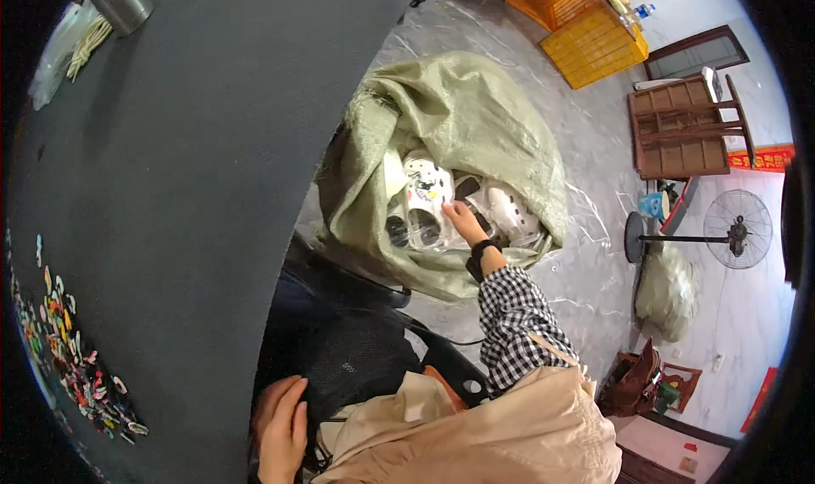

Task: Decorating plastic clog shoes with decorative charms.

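Observation:
A pale green woven sack (458, 102) stands with its mouth open to the right of the table. Inside lie several white clogs in clear plastic bags; one clog (427, 178) carries small coloured charms, and another white clog (508, 208) lies to its right. My right hand (464, 223), with a black band on the wrist, reaches into the sack. Its fingers are bent against the clear bag of the charm-covered clog, the fingertips partly hidden. Beside the near table edge, my left hand (284, 433) rests low with fingers stretched out, holding nothing.
The dark grey table (204, 187) fills the left, with many small colourful charms (85, 369) and a metal cylinder (121, 2) on it. Right of the sack are a standing fan (737, 229), a yellow crate (594, 47), another sack (666, 293) and a brown bag (632, 382).

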Demonstrator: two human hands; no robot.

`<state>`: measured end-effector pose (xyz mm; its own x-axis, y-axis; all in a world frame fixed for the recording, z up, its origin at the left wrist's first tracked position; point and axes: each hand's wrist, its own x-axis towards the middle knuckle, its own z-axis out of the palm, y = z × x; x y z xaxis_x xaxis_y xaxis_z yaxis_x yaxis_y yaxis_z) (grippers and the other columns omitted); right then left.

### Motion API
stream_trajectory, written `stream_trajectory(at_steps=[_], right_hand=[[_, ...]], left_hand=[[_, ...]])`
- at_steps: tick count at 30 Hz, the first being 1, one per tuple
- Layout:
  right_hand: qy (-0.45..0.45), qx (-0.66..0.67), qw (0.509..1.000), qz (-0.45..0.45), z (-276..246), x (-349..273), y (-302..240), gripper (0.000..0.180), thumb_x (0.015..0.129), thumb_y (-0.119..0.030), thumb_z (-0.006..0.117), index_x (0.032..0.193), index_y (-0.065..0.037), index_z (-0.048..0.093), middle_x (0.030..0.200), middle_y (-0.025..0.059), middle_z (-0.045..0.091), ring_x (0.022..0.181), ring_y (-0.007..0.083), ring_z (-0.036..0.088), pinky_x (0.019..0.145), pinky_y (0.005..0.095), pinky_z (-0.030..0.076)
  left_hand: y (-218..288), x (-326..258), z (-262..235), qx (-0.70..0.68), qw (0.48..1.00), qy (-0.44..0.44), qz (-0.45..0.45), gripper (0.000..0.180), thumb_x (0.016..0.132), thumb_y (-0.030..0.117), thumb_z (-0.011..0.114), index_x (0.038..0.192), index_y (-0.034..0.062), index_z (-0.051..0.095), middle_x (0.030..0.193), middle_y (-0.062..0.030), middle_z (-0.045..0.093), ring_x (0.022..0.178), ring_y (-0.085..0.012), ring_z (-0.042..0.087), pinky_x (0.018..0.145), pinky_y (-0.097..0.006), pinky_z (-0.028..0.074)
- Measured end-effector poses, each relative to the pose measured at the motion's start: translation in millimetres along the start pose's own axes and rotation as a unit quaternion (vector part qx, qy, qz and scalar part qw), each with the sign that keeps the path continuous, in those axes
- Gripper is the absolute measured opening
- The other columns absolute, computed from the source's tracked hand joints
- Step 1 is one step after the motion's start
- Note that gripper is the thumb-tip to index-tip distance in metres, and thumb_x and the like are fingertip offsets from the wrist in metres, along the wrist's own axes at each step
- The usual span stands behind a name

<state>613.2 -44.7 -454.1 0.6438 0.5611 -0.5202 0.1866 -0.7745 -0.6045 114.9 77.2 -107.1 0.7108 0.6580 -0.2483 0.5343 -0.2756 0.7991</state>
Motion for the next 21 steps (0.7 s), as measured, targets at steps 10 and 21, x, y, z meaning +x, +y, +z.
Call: stream_trajectory(at_steps=[10,21], right_hand=[[0.412,-0.063,0.908,-0.033,-78,-71,52,0.042,0.087,-0.011,0.067,0.127,-0.003,0.058,0.118,0.0240,0.058,0.108,0.0399,0.057,0.094,0.0468,0.047],[0.211,0.099,0.970,0.068,-192,-7,10,0.057,0.095,-0.029,0.064,0.141,0.002,0.052,0.141,0.0177,0.058,0.122,0.0344,0.059,0.098,0.0418,0.047]], left_hand=[[-1,-2,-3,0.038,0.999,0.013,0.022,0.030,0.098,-0.001,0.056,0.127,0.0012,0.063,0.127,-0.0185,0.065,0.117,-0.0369,0.062,0.099,-0.040,0.050],[4,-12,1,0.060,0.998,0.034,-0.004,0.030,0.098,-0.001,0.055,0.127,0.0013,0.063,0.128,-0.0194,0.064,0.118,-0.0385,0.061,0.101,-0.042,0.048]])
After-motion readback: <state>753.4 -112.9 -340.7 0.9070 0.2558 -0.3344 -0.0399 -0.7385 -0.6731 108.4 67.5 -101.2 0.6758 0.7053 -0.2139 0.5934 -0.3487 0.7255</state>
